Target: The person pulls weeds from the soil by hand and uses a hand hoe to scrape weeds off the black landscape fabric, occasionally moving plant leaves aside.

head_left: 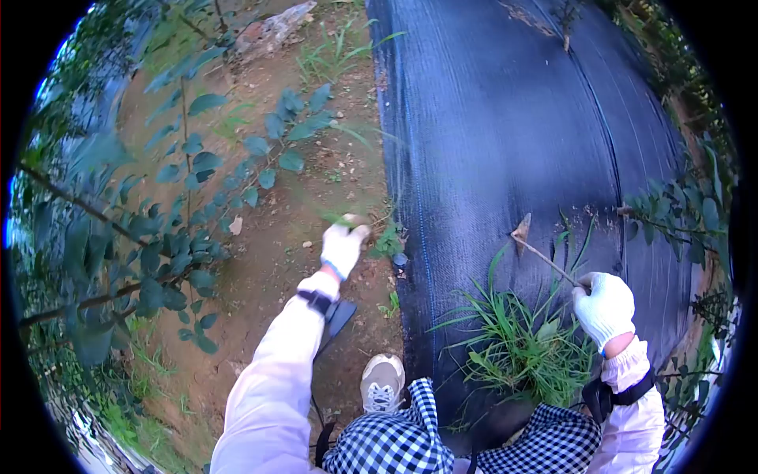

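Blur softens the white-gloved left hand (pixel 344 246), low over the soil, and green streaks cross its fingertips; whether the fingers pinch those blades or only pass beside them I cannot tell. The white knit-gloved right hand (pixel 605 310) has its fingers curled closed around the near end of a thin-rodded hand tool with a small, pointed tan blade (pixel 545 256); the glove hides the grip end. The tool's blade is over the black woven ground sheet (pixel 505 134), just beyond a thick clump of long green grass (pixel 533 347), whose base is buried among its own leaves. A black-and-white checked cloth (pixel 391 442) is cut off by the lower edge and covers part of the person's lap; a beige lace-up shoe (pixel 382 382) shows only in front of it. The dark flat object (pixel 339 317) beneath the left wrist is partly covered by the sleeve.

The sheet, creased and glossy, fills the right half, with a blue stitched line along its border. To its left lies bare reddish-brown soil (pixel 260 276) with scattered pebbles. Dark green leafy branches (pixel 170 272) crowd the outdoor plot's left side, fading into the round black rim.
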A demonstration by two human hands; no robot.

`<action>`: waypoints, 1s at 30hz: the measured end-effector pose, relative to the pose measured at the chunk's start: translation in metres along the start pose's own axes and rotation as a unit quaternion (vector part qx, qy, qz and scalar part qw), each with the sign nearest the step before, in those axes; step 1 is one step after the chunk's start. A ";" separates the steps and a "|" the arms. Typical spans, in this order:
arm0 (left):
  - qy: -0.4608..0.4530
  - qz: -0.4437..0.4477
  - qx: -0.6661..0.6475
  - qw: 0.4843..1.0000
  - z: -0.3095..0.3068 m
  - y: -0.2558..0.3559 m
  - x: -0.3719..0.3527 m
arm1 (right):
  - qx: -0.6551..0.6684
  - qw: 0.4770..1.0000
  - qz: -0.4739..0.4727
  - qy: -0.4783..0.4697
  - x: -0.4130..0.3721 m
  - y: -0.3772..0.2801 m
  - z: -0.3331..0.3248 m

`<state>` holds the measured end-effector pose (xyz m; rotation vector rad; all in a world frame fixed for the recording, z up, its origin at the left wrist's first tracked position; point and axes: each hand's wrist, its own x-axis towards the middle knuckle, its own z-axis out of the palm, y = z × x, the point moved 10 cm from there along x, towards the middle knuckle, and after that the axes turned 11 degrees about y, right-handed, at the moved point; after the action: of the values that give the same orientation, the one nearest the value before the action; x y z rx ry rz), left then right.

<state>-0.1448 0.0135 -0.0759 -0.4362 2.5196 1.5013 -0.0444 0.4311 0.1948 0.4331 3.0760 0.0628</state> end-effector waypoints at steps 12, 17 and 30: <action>-0.128 0.159 0.149 0.968 0.045 0.040 -0.002 | 0.002 0.999 0.017 -0.037 -0.006 0.000 0.002; -0.010 0.093 0.112 0.989 -0.051 0.040 0.028 | 0.089 0.984 0.139 -0.072 -0.021 0.045 -0.025; 0.038 0.199 0.216 0.955 0.006 0.055 -0.012 | 0.116 0.948 0.286 0.082 -0.065 0.091 -0.199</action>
<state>-0.1522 0.0458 -0.0294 0.0903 3.0162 0.9878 0.0355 0.4930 0.3992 1.3811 3.0015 -0.2637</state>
